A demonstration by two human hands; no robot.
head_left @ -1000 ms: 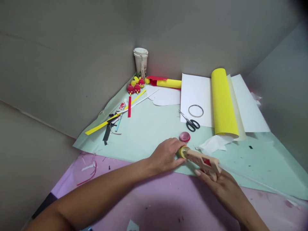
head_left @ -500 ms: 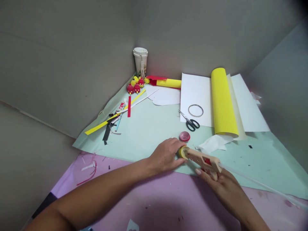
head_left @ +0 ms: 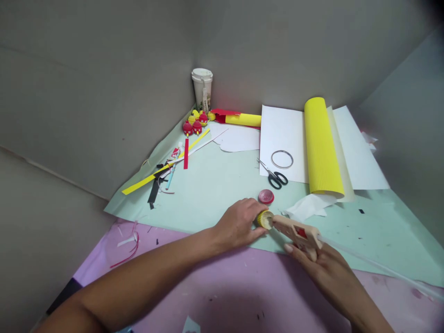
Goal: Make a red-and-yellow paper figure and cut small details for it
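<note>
My left hand (head_left: pixel 239 222) pinches a small round piece of yellow corrugated paper (head_left: pixel 265 219), its hollow whitish side turned toward the right. In my right hand (head_left: pixel 314 263) is a beige hot glue gun (head_left: pixel 294 231) with a long clear glue stick (head_left: pixel 374 266) out of its back end. The gun's nozzle tip is at the rim of the yellow piece; whether it touches cannot be made out. Just beyond my left fingers a red cup-shaped paper piece (head_left: pixel 266 196) lies on the pale green sheet (head_left: pixel 215 185).
Black-handled scissors (head_left: pixel 275 178) and a ring of thin tape (head_left: pixel 282 159) lie ahead. A yellow corrugated roll (head_left: pixel 322 148) rests on white paper (head_left: pixel 282 125). Small red and yellow ornaments (head_left: pixel 197 126) sit by a lidded cup (head_left: pixel 202 88). Paper strips (head_left: pixel 166 171) lie left; crumpled tissue (head_left: pixel 308 207) lies right.
The glue gun has shifted slightly right, drawing its nozzle back toward the yellow piece's rim and showing more of its hollow. My left hand has stayed nearly still.
</note>
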